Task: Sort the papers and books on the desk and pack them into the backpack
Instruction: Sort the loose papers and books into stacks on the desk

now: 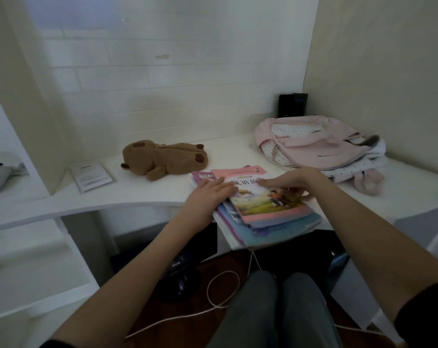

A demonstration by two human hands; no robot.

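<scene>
Two bare hands are seen at the centre of the frame, laid on a stack of books (268,214) at the front edge of a white desk (142,194). Left of centre, a brown plush animal (165,159) is lying on its side on the desk, and further left a small white leaflet (91,177) is lying flat. At the right, a pink backpack (313,144) with dotted lining is slumped against the corner wall, well apart from the books, with a black box (292,104) standing behind it. Nothing is placed between the stack and the backpack. A white cable (220,292) is looped on the floor below, beside the person's grey-trousered knees.

The stack is made up of thin, colourful books, with a pink-bordered picture book on top; the lower ones are blue and purple and are fanned unevenly, overhanging the desk edge.

The left hand (210,194) is laid flat, fingers straight and together, against the stack's left side. The right hand (293,180) is pressed palm-down on the top cover, fingers extended toward the left.
</scene>
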